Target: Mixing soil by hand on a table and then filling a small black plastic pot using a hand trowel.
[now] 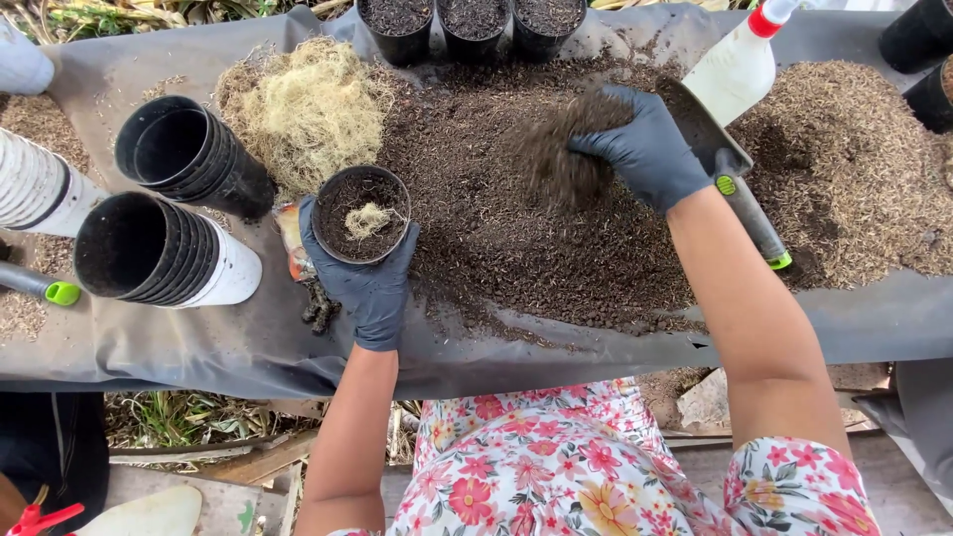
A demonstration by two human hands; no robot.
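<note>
Small black pot [361, 214] sits near the front edge of the grey sheet-covered worktop [199, 342], left of centre, w/ soil and a tuft of pale fibre inside. Left hand [365, 273], dark glove, wraps it from below. Right hand [643, 149], gloved too, is closed on a scoop of dark soil [556, 159] above the soil heap mid-worktop. Trowel [735, 184] lies just beside it; stacked pots [189, 154] at left edge.
</note>
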